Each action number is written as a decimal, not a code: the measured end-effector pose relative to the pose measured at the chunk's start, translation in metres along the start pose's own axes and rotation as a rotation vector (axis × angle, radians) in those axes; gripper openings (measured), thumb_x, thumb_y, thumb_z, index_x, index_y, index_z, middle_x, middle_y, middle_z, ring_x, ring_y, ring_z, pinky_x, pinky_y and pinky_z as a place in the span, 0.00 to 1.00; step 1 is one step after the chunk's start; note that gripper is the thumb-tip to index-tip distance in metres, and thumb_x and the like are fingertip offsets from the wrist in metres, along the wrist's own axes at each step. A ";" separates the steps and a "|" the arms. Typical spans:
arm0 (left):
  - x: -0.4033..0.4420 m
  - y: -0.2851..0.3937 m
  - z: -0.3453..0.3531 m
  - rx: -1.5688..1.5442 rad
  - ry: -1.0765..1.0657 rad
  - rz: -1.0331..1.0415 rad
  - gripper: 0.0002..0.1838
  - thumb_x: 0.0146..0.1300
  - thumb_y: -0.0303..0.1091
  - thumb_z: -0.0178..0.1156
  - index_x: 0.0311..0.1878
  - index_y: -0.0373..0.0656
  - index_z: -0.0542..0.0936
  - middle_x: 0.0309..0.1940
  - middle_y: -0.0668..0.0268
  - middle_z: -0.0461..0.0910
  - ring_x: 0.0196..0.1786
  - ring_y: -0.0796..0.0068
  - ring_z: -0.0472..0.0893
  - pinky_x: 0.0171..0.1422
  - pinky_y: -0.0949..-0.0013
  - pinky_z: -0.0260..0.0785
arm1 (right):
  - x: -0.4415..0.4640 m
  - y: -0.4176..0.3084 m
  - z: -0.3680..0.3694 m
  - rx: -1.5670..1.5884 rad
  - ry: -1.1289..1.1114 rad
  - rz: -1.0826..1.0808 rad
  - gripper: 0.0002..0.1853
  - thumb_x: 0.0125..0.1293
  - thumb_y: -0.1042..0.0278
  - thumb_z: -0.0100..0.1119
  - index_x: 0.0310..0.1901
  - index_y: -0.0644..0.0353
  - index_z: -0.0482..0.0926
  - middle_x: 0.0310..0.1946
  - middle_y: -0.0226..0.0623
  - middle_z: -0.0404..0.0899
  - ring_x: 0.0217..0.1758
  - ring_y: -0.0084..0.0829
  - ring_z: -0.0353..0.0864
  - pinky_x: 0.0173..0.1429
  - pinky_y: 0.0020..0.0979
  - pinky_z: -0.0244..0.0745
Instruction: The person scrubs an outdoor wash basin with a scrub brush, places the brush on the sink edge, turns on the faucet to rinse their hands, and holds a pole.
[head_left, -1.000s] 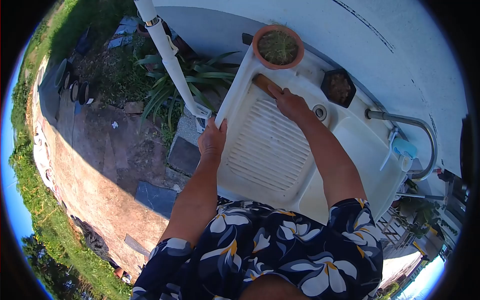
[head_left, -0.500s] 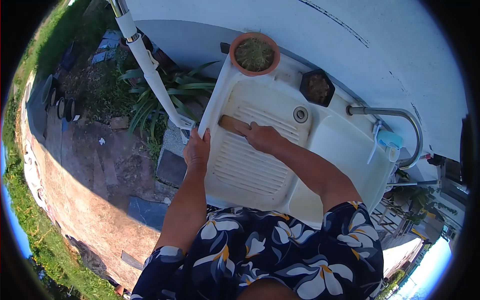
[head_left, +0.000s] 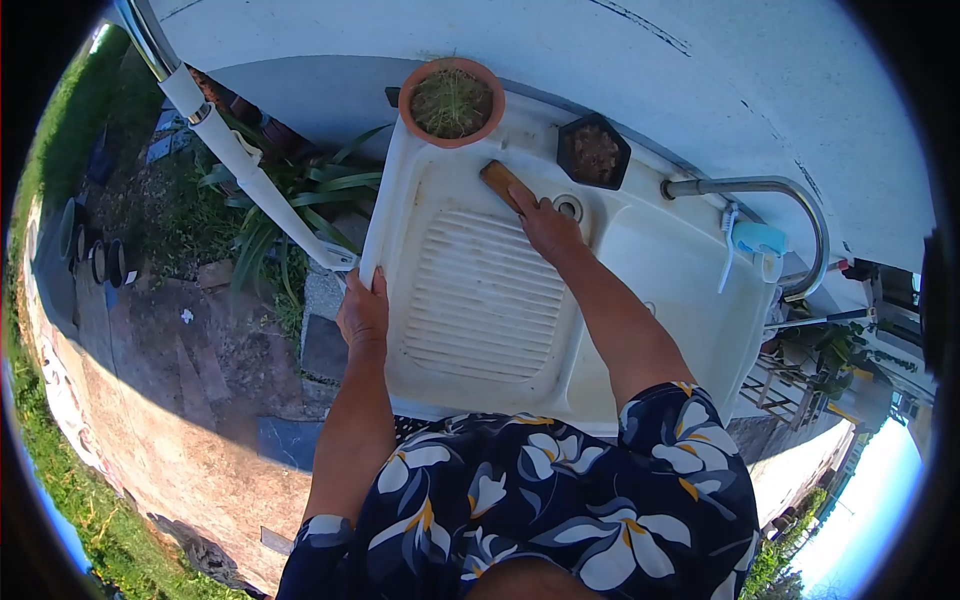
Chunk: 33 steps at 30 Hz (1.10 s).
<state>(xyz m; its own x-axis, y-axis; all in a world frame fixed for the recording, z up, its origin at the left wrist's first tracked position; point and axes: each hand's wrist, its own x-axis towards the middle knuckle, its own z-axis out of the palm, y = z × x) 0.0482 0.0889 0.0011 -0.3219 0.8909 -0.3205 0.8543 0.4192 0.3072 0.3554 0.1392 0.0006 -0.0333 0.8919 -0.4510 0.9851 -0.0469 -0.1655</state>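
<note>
My right hand (head_left: 552, 228) is closed around the near end of a wooden scrub brush (head_left: 499, 186), a flat, oblong brown block whose underside is hidden. The brush lies against the upper basin of a white sink (head_left: 400, 384), above its ribbed drainboard and left of the metal drain (head_left: 568, 207). At the sink's left edge, my left hand (head_left: 364, 312) grips the rim, thumb on top. Its other fingers are largely out of sight.
A terracotta pot (head_left: 452, 102) and a black hexagonal pot (head_left: 594, 151) stand along the sink's back. A curved metal faucet (head_left: 770, 185), a light-blue bottle (head_left: 760, 238) and a white brush (head_left: 728, 248) are at right. A white pole (head_left: 265, 190) slants past the left edge.
My right hand has moved the scrub brush away from me and to the right, from the ribs toward the sink's back. The left hand stays on the rim; the view has shifted.
</note>
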 end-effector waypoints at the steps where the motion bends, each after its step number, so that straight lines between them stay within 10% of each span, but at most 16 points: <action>1: 0.001 -0.001 0.000 -0.003 0.004 0.004 0.21 0.63 0.53 0.49 0.50 0.48 0.69 0.36 0.54 0.81 0.36 0.49 0.81 0.40 0.50 0.72 | -0.008 0.006 0.001 0.025 -0.007 0.049 0.29 0.68 0.59 0.43 0.69 0.31 0.48 0.42 0.48 0.72 0.39 0.49 0.80 0.43 0.47 0.77; 11: 0.004 0.000 0.004 -0.024 0.024 0.029 0.21 0.64 0.53 0.49 0.49 0.47 0.69 0.35 0.54 0.81 0.37 0.50 0.81 0.40 0.50 0.72 | -0.059 0.036 0.054 0.311 0.051 0.594 0.31 0.67 0.58 0.43 0.70 0.40 0.44 0.45 0.55 0.72 0.41 0.51 0.79 0.44 0.48 0.75; 21: 0.003 -0.002 0.000 -0.017 0.016 0.025 0.23 0.64 0.55 0.46 0.50 0.46 0.70 0.39 0.53 0.81 0.40 0.49 0.80 0.45 0.52 0.72 | -0.159 -0.137 0.087 0.303 -0.210 -0.369 0.30 0.65 0.60 0.49 0.68 0.38 0.54 0.33 0.46 0.71 0.28 0.43 0.79 0.31 0.42 0.77; 33: -0.001 -0.004 0.006 -0.046 0.063 0.060 0.20 0.65 0.53 0.44 0.48 0.46 0.71 0.35 0.54 0.81 0.37 0.50 0.81 0.42 0.52 0.72 | -0.167 -0.099 0.095 0.170 -0.086 -0.484 0.29 0.62 0.59 0.52 0.65 0.25 0.58 0.31 0.40 0.71 0.26 0.36 0.77 0.25 0.36 0.77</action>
<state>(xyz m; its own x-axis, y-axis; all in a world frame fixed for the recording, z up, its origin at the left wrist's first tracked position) 0.0476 0.0859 -0.0050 -0.2965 0.9234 -0.2439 0.8540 0.3706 0.3652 0.2474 -0.0482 0.0089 -0.4990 0.7898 -0.3565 0.8124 0.2832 -0.5098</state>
